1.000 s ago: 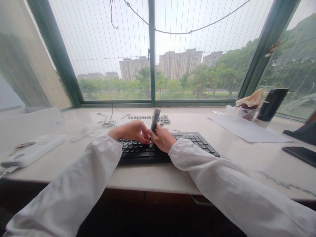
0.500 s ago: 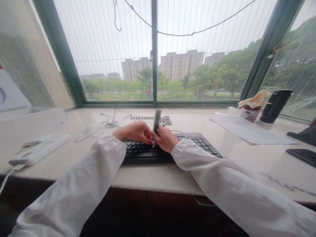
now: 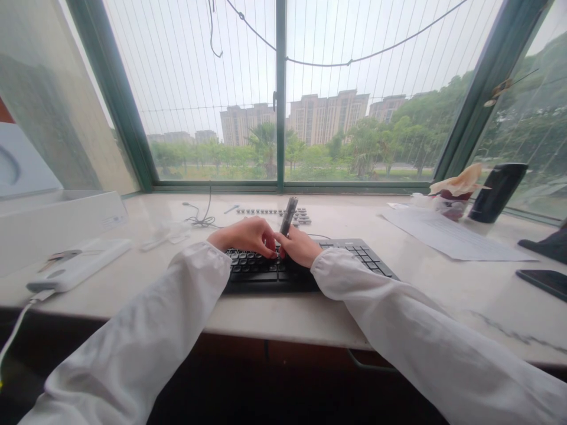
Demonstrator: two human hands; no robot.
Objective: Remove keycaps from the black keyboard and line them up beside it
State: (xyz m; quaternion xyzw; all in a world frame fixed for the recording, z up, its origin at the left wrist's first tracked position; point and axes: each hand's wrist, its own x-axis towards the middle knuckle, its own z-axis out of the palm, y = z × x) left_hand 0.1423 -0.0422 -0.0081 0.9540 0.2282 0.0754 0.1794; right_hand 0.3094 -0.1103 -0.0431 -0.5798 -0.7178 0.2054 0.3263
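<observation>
A black keyboard (image 3: 252, 284) lies in front of me, with some of its keys looking bare of caps. My right hand (image 3: 301, 247) is closed round a dark, thick, pen-like tool (image 3: 289, 216). The tool's upper end points up and slightly right, while its lower end is hidden by my fingers over the keys. My left hand (image 3: 250, 236) bends down beside it, thumb and fingers pinched at the keyboard close to the right fingertips. Whatever the left fingers hold is too small or hidden to make out.
Behind the keyboard lie rows of loose keycaps (image 3: 303, 216), a thin bluish stick (image 3: 231, 209) and a coiled cable (image 3: 201, 221). Left are a white power strip (image 3: 84, 265) and an open white box (image 3: 84, 209). Right are paper (image 3: 452, 236), a black bottle (image 3: 498, 192) and a phone (image 3: 547, 283).
The upper end of the dark tool has tilted further right in my right hand. Both hands stay at the same spot on the keyboard; the whole view has shifted slightly.
</observation>
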